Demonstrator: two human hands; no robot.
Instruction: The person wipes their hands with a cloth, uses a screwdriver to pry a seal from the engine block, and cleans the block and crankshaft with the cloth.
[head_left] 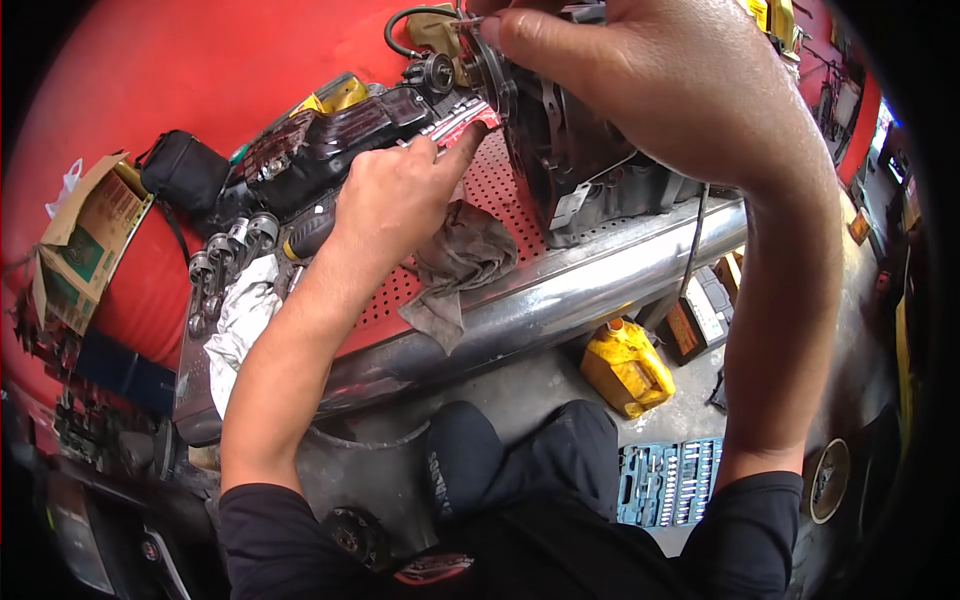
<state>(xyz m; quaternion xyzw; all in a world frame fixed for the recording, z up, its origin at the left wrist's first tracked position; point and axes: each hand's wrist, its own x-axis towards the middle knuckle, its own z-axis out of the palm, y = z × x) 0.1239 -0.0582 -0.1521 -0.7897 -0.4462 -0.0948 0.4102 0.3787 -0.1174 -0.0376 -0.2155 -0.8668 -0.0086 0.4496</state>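
Note:
My left hand [390, 195] is held above the red perforated bench top. Its index finger points toward the engine block, and the other fingers are curled in; whatever they hold is hidden. Over the top of the dark engine block [590, 150], my right hand [620, 70] reaches in from the right. The thumb and fingertips come together near a round flange [487, 75] at the block's left end, partly cut off by the frame edge. What they pinch cannot be made out. A grey rag [462, 255] lies just below my left hand.
Pistons with rods [235, 250], a white cloth [245, 310] and a black oil pan [330, 140] occupy the bench's left side. A rounded metal edge [520, 295] borders it. A yellow jug [628, 368] and a socket set [668, 482] are on the floor.

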